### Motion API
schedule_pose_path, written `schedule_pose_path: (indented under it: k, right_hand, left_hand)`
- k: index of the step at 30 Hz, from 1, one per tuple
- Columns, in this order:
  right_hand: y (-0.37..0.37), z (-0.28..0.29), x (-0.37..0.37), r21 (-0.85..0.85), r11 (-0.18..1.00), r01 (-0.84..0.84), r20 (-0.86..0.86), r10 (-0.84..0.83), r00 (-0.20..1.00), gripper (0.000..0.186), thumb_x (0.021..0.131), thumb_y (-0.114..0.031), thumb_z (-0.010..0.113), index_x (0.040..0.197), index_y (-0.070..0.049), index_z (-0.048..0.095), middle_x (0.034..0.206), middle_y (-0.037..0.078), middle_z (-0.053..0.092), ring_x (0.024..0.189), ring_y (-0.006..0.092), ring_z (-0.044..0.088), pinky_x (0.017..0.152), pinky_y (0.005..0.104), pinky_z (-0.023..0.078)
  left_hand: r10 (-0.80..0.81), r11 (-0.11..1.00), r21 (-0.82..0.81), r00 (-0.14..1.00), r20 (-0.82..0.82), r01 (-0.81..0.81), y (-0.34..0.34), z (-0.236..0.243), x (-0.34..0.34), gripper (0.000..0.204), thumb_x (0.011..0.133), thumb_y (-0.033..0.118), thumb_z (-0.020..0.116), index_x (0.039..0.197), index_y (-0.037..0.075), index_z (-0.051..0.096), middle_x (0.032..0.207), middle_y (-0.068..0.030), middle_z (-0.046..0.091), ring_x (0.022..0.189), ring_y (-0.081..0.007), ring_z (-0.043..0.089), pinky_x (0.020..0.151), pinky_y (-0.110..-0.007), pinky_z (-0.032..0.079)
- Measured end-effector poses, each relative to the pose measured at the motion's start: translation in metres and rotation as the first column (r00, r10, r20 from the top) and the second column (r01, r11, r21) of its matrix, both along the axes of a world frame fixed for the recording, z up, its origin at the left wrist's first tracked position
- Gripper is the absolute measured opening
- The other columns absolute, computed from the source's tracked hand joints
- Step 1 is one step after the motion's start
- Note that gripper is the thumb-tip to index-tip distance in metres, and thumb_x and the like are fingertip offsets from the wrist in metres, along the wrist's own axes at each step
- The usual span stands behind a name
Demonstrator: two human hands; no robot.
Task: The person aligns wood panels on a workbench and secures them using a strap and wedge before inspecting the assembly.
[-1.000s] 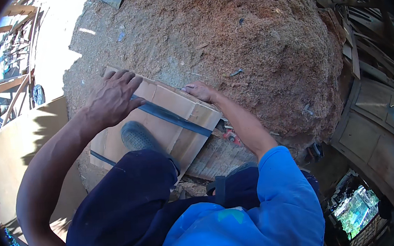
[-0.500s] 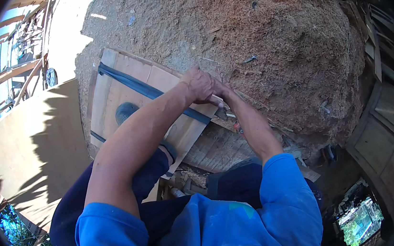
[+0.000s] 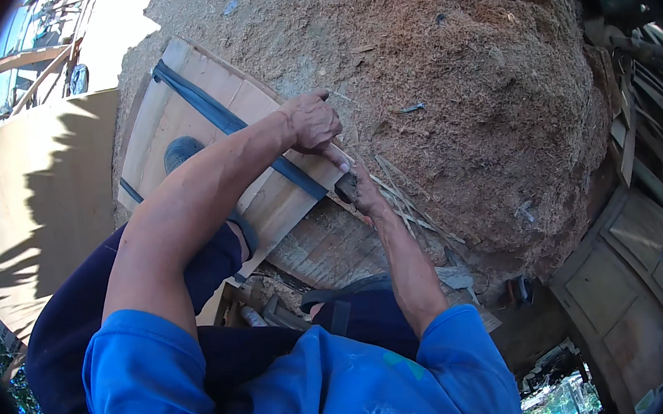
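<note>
A curved panel of pale wooden boards [image 3: 177, 118] lies slanting before me, with a dark rubber strap [image 3: 212, 110] across it. My left hand [image 3: 313, 124] is closed over the panel's right end, its thumb along the edge. Just below it, my right hand [image 3: 365, 191] is wrapped around a tool with a dark, blocky part [image 3: 345, 187] showing at the panel's corner. A speck of red shows under that hand; the tool's kind is mostly hidden. My left foot, in a dark clog [image 3: 182, 151], rests on the panel.
A big heap of wood shavings [image 3: 491, 109] fills the far and right side. Thin wood strips [image 3: 412, 202] lie right of my right hand. A worn board [image 3: 327, 240] sits under the panel's near end. A large plywood sheet [image 3: 14, 184] stands left, a panelled wooden piece [image 3: 622, 281] right.
The view has shifted, so the panel appears farther left and higher. My right hand has come out from behind the left and moved nearer me along the panel's end; the hands are now apart.
</note>
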State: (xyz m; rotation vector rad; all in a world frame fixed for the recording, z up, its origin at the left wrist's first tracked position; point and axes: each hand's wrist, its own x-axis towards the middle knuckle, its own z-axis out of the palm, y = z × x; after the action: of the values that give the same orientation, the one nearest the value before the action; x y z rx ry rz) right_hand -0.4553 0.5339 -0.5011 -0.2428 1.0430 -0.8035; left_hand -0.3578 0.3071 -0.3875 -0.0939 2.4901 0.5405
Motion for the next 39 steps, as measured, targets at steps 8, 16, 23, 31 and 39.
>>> schedule_pose_path:
  k: [8, 16, 23, 31, 39]
  right_hand:
    - [0.018, 0.014, 0.007, -0.174, 0.960, -0.218, -0.430, 0.125, 0.894, 0.014, 0.087, -0.011, 0.060, 0.092, -0.005, 0.071, 0.074, 0.001, 0.065, 0.068, 0.0149, 0.059, 0.063, 0.0333, 0.046]
    - [0.022, 0.013, 0.012, -0.202, 0.971, -0.125, -0.494, 0.009, 0.869, 0.020, 0.087, -0.013, 0.064, 0.102, -0.002, 0.071, 0.092, 0.015, 0.073, 0.084, 0.0234, 0.069, 0.078, 0.0359, 0.052]
    - [0.016, 0.010, 0.020, -0.159, 0.962, -0.220, -0.527, 0.106, 0.843, 0.026, 0.087, -0.020, 0.070, 0.104, -0.001, 0.071, 0.094, 0.018, 0.073, 0.084, 0.0259, 0.069, 0.079, 0.0383, 0.051]
    - [0.024, 0.019, 0.003, -0.220, 0.958, -0.185, -0.459, 0.066, 0.886, 0.008, 0.090, -0.010, 0.066, 0.091, -0.003, 0.062, 0.083, 0.006, 0.063, 0.082, 0.0171, 0.060, 0.075, 0.0317, 0.047]
    - [0.040, 0.035, -0.009, -0.255, 0.921, -0.294, -0.573, 0.101, 0.813, 0.019, 0.090, -0.019, 0.066, 0.095, 0.000, 0.065, 0.075, 0.018, 0.066, 0.066, 0.0281, 0.060, 0.066, 0.0403, 0.047]
  left_hand:
    - [-0.067, 0.997, -0.039, 0.997, 0.031, 0.069, -0.006, 0.000, 0.001, 0.087, 0.077, 0.090, 0.033, 0.077, 0.010, 0.070, 0.080, -0.0098, 0.070, 0.084, -0.0266, 0.067, 0.089, -0.040, 0.040]
    - [0.030, 0.998, 0.049, 0.998, 0.056, -0.033, -0.006, 0.006, -0.004, 0.084, 0.075, 0.086, 0.045, 0.080, 0.006, 0.070, 0.086, -0.0126, 0.070, 0.089, -0.0332, 0.065, 0.097, -0.046, 0.040]
    - [-0.065, 0.780, 0.467, 0.688, 0.723, -0.417, -0.017, -0.020, -0.050, 0.075, 0.072, 0.068, 0.071, 0.108, 0.002, 0.072, 0.111, -0.0181, 0.069, 0.105, -0.0326, 0.064, 0.095, -0.044, 0.046]
    - [-0.442, 0.891, 0.400, 0.620, 0.649, 0.217, 0.060, 0.003, -0.101, 0.076, 0.058, 0.038, 0.089, 0.126, 0.014, 0.066, 0.135, -0.0090, 0.060, 0.117, -0.0286, 0.059, 0.098, -0.040, 0.049]
    - [-0.482, 0.855, 0.450, 0.717, 0.503, 0.259, 0.056, -0.015, -0.094, 0.055, 0.065, 0.035, 0.085, 0.111, 0.008, 0.073, 0.116, -0.0111, 0.070, 0.102, -0.0278, 0.064, 0.090, -0.038, 0.050]
